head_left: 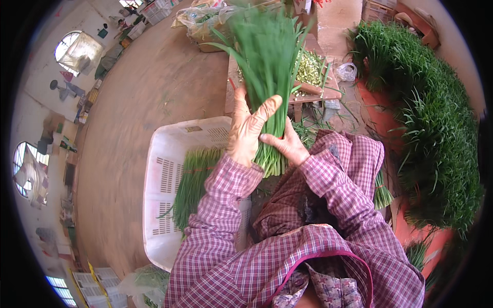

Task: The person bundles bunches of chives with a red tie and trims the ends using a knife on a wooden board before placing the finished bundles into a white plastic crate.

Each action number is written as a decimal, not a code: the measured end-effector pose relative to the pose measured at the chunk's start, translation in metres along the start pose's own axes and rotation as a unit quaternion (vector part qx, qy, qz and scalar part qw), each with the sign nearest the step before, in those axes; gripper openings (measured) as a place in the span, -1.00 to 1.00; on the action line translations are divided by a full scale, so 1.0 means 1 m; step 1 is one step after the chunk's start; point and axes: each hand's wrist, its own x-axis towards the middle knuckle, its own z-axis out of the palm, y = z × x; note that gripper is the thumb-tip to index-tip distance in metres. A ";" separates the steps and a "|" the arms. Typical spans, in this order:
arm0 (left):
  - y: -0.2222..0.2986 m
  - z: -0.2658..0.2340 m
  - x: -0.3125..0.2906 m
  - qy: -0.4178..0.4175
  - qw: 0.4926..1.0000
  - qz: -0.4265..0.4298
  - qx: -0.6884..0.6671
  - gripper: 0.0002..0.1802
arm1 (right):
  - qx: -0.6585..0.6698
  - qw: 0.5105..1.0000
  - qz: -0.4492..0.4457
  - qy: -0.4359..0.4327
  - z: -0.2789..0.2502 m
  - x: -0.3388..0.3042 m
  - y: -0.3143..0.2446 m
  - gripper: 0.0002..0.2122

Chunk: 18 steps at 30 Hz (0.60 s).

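A thick bunch of garlic chives (267, 64) stands upright between my two hands, its leaf tips blurred at the top. My left hand (244, 128) wraps the bunch from the left, thumb across its front. From the right, my right hand (289, 145) grips it lower down, with the thumb over the stems. The pale cut ends show below my hands. Beneath my left forearm, a white plastic crate (158, 154) holds more chives (191, 187), bound with a red tie and partly hidden by my sleeve.
Ahead is a low wooden table (333, 93) with chopped pale stem bits (309, 69). A long heap of chives (436, 123) lies on a red sheet (377, 110) at right. A stuffed plastic bag (203, 28) stands beyond the table. Another small bunch (381, 194) is beside my right knee.
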 end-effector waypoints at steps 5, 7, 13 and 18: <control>0.077 -0.038 -0.012 -0.002 0.993 0.065 0.097 0.10 | 0.323 0.934 0.131 -0.074 -0.050 0.002 0.032 -0.33; 0.066 -0.097 -0.027 0.049 0.997 0.035 0.056 -0.06 | 0.418 0.881 0.179 -0.131 -0.051 0.000 0.026 -0.34; -0.055 -0.125 -0.062 -0.151 0.955 -0.223 -0.127 0.11 | 0.408 0.880 0.195 -0.147 -0.034 -0.007 0.039 -0.45; -0.058 -0.064 -0.040 -0.034 0.947 -0.197 -0.251 -0.32 | 0.378 0.872 0.261 -0.169 -0.010 -0.028 0.024 -0.35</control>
